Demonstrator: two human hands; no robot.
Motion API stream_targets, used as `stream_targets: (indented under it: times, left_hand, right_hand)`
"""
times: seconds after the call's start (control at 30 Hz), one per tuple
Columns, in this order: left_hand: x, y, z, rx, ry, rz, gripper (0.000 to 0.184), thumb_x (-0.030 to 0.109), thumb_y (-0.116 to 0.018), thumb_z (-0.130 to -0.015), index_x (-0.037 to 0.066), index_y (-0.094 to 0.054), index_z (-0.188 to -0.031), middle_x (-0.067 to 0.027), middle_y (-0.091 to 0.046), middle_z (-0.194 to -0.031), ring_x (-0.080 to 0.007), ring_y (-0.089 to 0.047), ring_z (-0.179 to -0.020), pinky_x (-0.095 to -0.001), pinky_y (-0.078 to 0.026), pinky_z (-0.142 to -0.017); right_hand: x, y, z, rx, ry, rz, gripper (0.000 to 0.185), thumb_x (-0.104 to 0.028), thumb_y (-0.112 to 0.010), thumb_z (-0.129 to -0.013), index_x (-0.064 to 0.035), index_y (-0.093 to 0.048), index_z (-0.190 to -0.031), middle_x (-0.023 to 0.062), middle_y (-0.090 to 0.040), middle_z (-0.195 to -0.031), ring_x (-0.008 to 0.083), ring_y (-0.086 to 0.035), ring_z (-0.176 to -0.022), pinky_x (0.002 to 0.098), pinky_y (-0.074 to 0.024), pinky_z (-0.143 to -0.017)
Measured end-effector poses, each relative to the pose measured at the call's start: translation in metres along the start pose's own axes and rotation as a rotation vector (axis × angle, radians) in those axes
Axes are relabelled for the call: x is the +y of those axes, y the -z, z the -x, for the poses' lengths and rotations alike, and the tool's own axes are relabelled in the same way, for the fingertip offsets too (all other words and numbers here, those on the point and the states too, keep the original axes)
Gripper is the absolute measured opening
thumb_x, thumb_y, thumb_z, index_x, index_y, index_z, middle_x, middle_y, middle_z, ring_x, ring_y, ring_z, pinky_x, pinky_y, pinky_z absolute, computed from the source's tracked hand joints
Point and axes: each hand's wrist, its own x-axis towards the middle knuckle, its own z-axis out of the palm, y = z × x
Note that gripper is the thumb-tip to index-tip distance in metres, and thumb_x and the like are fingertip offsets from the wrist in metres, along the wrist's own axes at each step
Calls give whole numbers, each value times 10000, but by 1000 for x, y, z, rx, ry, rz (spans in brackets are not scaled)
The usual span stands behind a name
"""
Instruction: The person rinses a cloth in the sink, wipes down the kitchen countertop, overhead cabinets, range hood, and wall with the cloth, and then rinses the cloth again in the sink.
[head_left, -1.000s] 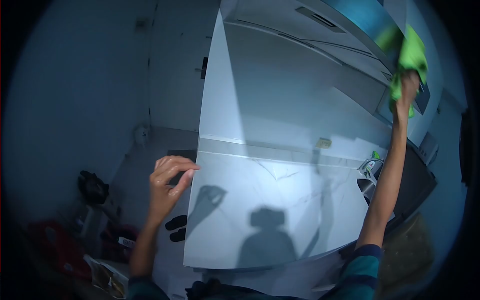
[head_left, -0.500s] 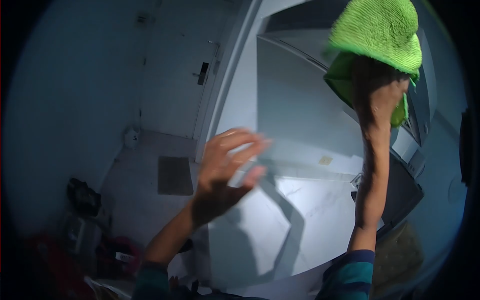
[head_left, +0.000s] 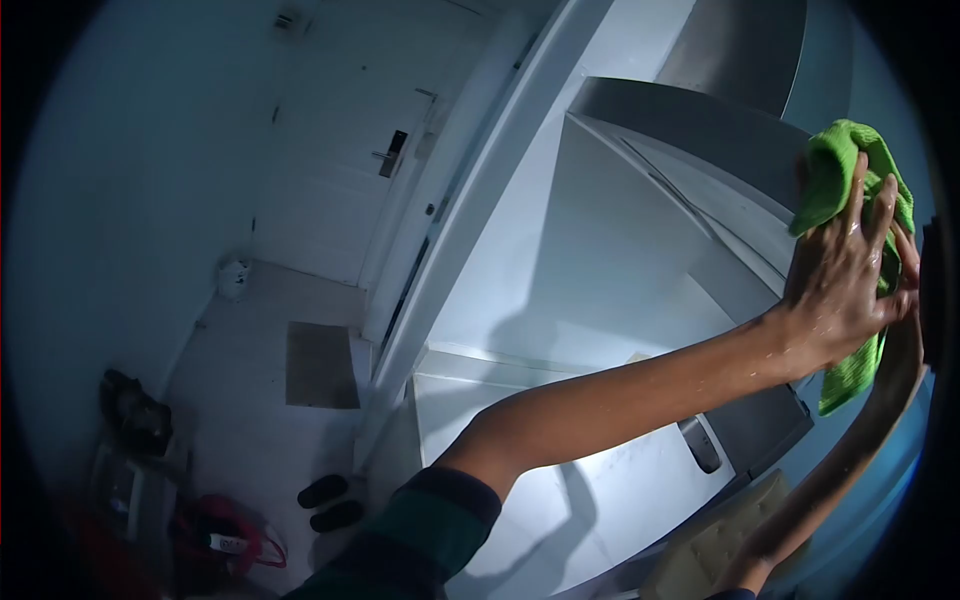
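Green cloth [head_left: 828, 182] is up at the right side of the view, held off the worktop, bunched, lower end hanging below the hands. Left hand [head_left: 838, 272] lies over it, back to camera, fingers stretched and spread on the fabric, skin wet with droplets. Right hand [head_left: 908, 335] is behind, touching the cloth, partly covered by left hand; can't tell its grip. Left arm, dark striped sleeve [head_left: 430, 520], crosses in front of the worktop [head_left: 635, 490]; right forearm rises from the bottom right. Grey curved panel [head_left: 700, 130] just left of the cloth, upper right. Steel sink [head_left: 698, 445] at the worktop's right end, below the left forearm. Beige tufted seat [head_left: 720, 545] at bottom, near right arm. Far left: white door [head_left: 330, 140] with dark lock plate, floor mat [head_left: 320, 365], two dark slippers [head_left: 323, 492] on the floor, pink-red item [head_left: 268, 545] beside them, dim.
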Motion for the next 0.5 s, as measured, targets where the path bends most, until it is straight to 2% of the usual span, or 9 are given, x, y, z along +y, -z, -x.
stream_targets:
  times: [0.07, 0.17, 0.23, 0.27, 0.3, 0.33, 0.37, 0.4, 0.5]
  left_hand:
    - [-12, 0, -3, 13, -71, -66, 834, 400, -583, -749, -79, -174, -1295, -316, -124, -1329, -409, -255, -1214, -459, -222, -1021]
    - [-31, 32, -7, -186, 36, 3, 737, 363, -519, -808, -87, -186, -1288, -286, -170, -1333, -380, -395, -1107, -497, -60, -1023]
    - [-64, 40, -6, -44, 33, -72, 663, 339, -489, -838, -57, -212, -1291, -254, -300, -1267, -329, -446, -1082, -494, -18, -1028]
    - [-88, 44, -8, 20, 45, -63, 615, 332, -481, -843, -27, -242, -1281, -223, -324, -1258, -309, -446, -1083, -463, -87, -1011]
    - [-126, 52, -8, 59, 44, 108, 569, 326, -474, -849, 2, -272, -1271, -193, -348, -1248, -288, -445, -1084, -431, -156, -993]
    - [-178, 58, -10, 49, 15, 637, 524, 319, -466, -855, 31, -302, -1261, -163, -371, -1239, -268, -445, -1084, -400, -225, -975]
    - [-230, 68, -13, -37, -17, 1416, 482, 312, -458, -860, 61, -332, -1252, -133, -395, -1229, -247, -445, -1085, -368, -294, -958]
    - [-274, 81, -18, -91, -25, 1688, 442, 305, -450, -866, 90, -362, -1242, -102, -419, -1219, -227, -445, -1086, -337, -363, -940]
    - [-371, 136, -44, 83, -51, 366, 228, 220, -426, -870, 86, -489, -1043, -79, -544, -995, -184, -531, -922, -328, -445, -788]
  right_hand:
    - [29, -11, 16, 214, -98, 326, 459, -286, -499, -787, 36, -472, -1113, 218, -529, -1068, 304, -533, -925, 373, -440, -802]
    - [40, -25, 25, 282, -77, 380, 487, -315, -495, -783, 25, -457, -1129, 212, -513, -1088, 302, -518, -949, 378, -431, -815]
    - [37, -36, 23, 280, -49, 380, 506, -335, -493, -781, 18, -448, -1141, 209, -503, -1101, 301, -508, -964, 381, -425, -824]
    - [37, -39, 21, 280, -39, 379, 515, -344, -492, -780, 14, -443, -1146, 207, -498, -1107, 301, -503, -972, 383, -422, -829]
    - [36, -40, 19, 285, -26, 360, 524, -354, -491, -779, 10, -438, -1152, 205, -492, -1113, 300, -497, -980, 385, -419, -833]
    - [35, -42, 21, 278, -20, 376, 534, -364, -490, -778, 7, -434, -1158, 204, -487, -1120, 299, -492, -987, 386, -416, -838]
    - [35, -42, 17, 277, -9, 371, 543, -373, -489, -776, 3, -429, -1163, 202, -482, -1126, 299, -487, -995, 388, -413, -842]
    - [35, -45, 12, 280, 7, 357, 553, -383, -488, -775, -1, -424, -1169, 200, -477, -1133, 298, -482, -1003, 390, -410, -846]
    - [37, -47, 1, 263, 34, 341, 581, -412, -485, -772, -12, -410, -1186, 195, -461, -1152, 297, -467, -1026, 395, -401, -860]
